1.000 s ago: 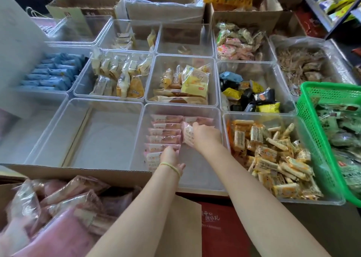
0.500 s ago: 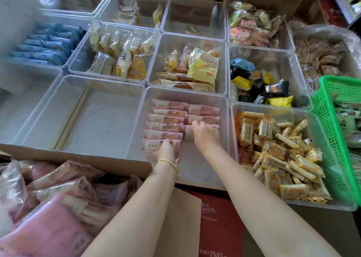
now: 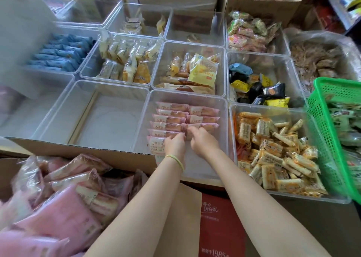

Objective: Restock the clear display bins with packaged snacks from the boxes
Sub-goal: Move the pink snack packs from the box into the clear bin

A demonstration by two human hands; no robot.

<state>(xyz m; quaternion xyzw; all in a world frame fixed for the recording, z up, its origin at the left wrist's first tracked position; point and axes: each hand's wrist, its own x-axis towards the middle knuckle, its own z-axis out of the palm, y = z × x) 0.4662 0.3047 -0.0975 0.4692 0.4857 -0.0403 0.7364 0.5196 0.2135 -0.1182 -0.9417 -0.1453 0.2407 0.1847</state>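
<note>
Pink packets blurred at the left edge; green basket cut off right; fingertips perhaps hidden

A clear bin in the front row held pink snack packs lying flat in two neat columns, six on the left and three on the right, with the near right part of its floor bare. At the near left, an open cardboard box was heaped with more loose packs in the same pink wrappers, lying at mixed angles.
</note>
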